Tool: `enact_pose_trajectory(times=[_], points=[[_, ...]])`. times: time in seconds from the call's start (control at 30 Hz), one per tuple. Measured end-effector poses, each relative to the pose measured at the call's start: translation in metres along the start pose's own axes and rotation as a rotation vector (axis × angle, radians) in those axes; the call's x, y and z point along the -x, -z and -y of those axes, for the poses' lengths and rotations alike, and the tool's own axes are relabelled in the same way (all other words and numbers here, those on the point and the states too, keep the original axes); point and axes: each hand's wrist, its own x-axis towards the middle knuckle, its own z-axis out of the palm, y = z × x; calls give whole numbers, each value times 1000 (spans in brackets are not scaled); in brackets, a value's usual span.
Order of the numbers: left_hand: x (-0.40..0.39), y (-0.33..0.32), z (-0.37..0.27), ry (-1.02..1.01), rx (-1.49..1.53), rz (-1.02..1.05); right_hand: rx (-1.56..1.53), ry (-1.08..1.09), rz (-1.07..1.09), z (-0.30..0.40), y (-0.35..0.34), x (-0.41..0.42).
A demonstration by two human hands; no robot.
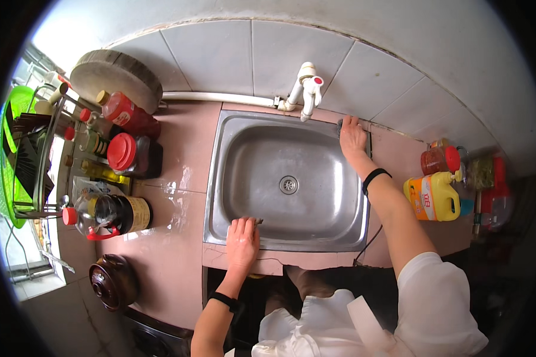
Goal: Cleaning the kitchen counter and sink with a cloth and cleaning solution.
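Observation:
A stainless steel sink (286, 151) lies before me, set in a pink tiled counter, with a round drain strainer (289, 184) in its basin. My right hand (353, 136) is at the sink's far right corner, its fingers closed on a dark grey scouring pad (340, 127). At the near left rim rests my left hand (242, 236); a small dark thing (259, 221) shows at its fingertips, too little of it visible to name. Above the far rim a white plastic faucet (311, 98) with a red-marked handle comes off a white pipe (223, 98).
On the left counter (178, 250) stand a soy sauce bottle (120, 214), several other bottles, a red-lidded jar (134, 154), a brown lidded pot (111, 282) and a round wooden chopping board (116, 80). To the right are a yellow detergent jug (431, 196) and a red-lidded jar (440, 159).

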Motion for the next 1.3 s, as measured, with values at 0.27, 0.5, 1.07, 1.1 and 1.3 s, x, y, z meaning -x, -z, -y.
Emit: enact_pose_trajectory(times=[0.27,0.5,1.07,1.1,1.3], points=[[0,-7,-1,-17,31,-4,-39,302,-210,164,13,-10],[2,-4,1,-34,26,-25,-904,-303,455,113,11,55],[3,-7,6,-5,-4,-4,-705,-494,-232,146,35,22],[0,-6,6,-8,-10,-1,-809,-450,-230,170,36,21],[-5,-16,-4,-34,37,5,-762,-85,-295,232,17,10]])
